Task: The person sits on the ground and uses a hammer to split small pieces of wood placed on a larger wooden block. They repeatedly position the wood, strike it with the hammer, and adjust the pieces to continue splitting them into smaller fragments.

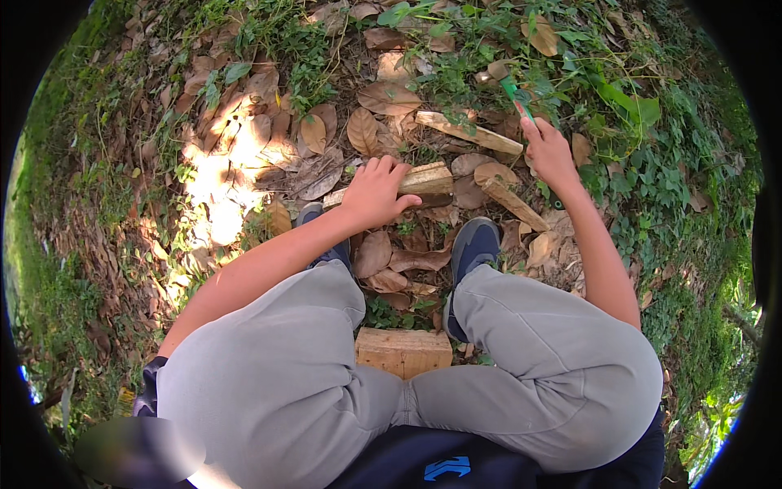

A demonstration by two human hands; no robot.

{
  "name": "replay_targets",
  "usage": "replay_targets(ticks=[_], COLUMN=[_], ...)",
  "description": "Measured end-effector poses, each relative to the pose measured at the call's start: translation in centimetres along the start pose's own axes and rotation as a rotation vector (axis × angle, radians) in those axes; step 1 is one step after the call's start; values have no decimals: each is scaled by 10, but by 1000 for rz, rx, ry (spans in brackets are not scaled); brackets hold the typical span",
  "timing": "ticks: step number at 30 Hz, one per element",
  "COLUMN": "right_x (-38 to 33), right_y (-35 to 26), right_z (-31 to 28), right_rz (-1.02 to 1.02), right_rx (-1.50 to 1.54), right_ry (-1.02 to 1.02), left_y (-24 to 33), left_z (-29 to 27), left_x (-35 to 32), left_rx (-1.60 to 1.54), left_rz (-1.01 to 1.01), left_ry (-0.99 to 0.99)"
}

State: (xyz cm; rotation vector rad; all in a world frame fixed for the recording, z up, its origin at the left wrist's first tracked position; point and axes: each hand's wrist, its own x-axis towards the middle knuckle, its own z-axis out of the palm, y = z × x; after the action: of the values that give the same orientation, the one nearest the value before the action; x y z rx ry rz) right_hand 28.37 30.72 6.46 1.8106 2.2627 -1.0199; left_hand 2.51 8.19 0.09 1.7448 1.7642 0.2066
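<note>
My left hand (379,194) is closed over a split piece of wood (430,180) lying on the leaves in front of my feet. Its fingers curl over the far side, with the thumb along the near side. My right hand (551,153) grips the green and red handle of a hammer (508,84), whose head points up and away to the left. Between the hammer and the held wood lies a longer split stick (468,132). A shorter wood piece (515,204) rests on the ground below my right hand.
Dry brown leaves (389,98) cover the ground, with green plants (652,155) on the right. A wooden block (403,350) is between my legs. My shoes (476,244) stand close behind the held wood. A bright sunlit patch (232,163) lies to the left.
</note>
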Motion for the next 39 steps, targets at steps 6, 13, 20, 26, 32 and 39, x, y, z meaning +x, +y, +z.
replay_targets(ticks=[6, 13, 20, 26, 32, 39], right_x=[-37, -56, -45, -24, -7, 21], right_y=[55, 38, 24, 19, -24, -56], right_z=[-4, 13, 30, 33, 28, 10], right_rz=[-358, -697, -529, -508, -205, -28], right_rx=[225, -400, -342, -500, -417, -301], right_ry=[167, 123, 325, 232, 167, 76], left_y=[-1, -3, -3, 0, -3, -2], left_z=[3, 6, 7, 3, 5, 7], left_x=[2, 1, 2, 0, -1, 1], left_rx=[-7, 6, 43, 6, 12, 0], left_rz=[13, 13, -6, -3, 14, 29], left_ry=[19, 33, 8, 37, 45, 61])
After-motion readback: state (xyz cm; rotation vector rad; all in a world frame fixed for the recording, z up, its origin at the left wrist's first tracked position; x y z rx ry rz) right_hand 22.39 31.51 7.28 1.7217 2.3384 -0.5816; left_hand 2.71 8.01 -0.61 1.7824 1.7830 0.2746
